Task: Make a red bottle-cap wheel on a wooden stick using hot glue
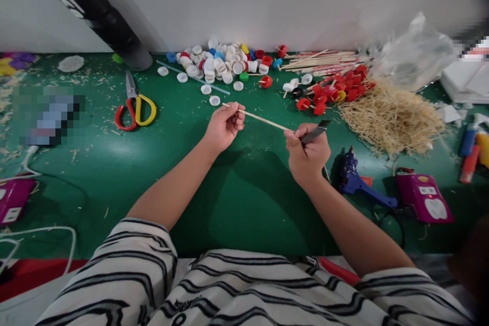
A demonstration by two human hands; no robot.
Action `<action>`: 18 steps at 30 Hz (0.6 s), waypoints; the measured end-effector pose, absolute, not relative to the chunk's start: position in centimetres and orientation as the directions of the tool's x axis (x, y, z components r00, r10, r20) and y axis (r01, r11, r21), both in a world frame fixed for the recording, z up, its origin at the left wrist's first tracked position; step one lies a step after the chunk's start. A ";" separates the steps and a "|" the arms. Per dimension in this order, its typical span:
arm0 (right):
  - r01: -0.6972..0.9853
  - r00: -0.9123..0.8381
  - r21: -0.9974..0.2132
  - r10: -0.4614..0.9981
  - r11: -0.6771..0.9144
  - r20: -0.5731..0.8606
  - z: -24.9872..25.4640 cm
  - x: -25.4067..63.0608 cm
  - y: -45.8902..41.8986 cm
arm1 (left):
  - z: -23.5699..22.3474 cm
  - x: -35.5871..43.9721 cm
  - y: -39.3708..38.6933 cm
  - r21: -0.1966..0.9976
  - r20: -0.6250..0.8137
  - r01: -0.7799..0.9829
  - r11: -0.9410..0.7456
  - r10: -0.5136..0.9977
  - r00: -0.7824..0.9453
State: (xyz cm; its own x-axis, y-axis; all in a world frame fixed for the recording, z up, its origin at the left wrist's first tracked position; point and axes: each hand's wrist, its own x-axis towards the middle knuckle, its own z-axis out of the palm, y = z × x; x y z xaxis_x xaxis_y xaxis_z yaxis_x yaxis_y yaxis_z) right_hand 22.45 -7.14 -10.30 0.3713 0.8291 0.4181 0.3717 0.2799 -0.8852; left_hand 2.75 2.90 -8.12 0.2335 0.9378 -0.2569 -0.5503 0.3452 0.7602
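A thin wooden stick (pixel 265 120) stretches between my two hands above the green table. My left hand (pixel 225 126) is closed, pinching the stick near its left end, and the tip pokes out past the fingers. The stick's other end meets the thumb and fingers of my right hand (pixel 308 155). That hand is also wrapped round a dark, flat-ended tool (pixel 316 132), whose kind I cannot make out. White bottle caps (pixel 214 101) lie just beyond my left hand. Red caps on short sticks (pixel 320 107) lie beyond my right hand.
A heap of bottle caps (pixel 219 67) and a bundle of sticks (pixel 317 62) lie at the back. Scissors (pixel 135 104) and a black bottle (pixel 110 23) are on the left. Straw-like shreds (pixel 393 117), a blue glue gun (pixel 359 183) and a purple power socket (pixel 424 197) lie right.
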 end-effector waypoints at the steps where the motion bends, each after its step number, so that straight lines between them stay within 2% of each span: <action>1: 0.351 0.367 -0.887 0.827 0.300 0.425 -10.3 22.3 -7.2 | -8.1 2.8 2.8 0.752 -0.265 -0.554 0.357 0.934 0.242; 6: 0.312 0.328 -0.892 0.843 0.328 0.425 -9.9 21.9 -7.8 | -7.8 3.0 2.6 0.723 -0.295 -0.570 0.390 0.921 0.256; 14: 0.403 0.313 -0.841 0.810 0.360 0.497 -8.5 22.3 -7.0 | -7.5 2.9 2.7 0.707 -0.310 -0.584 0.398 0.917 0.249; 18: 0.373 0.302 -0.877 0.853 0.305 0.425 -8.1 22.3 -6.8 | -7.3 2.8 2.7 0.721 -0.324 -0.563 0.403 0.915 0.240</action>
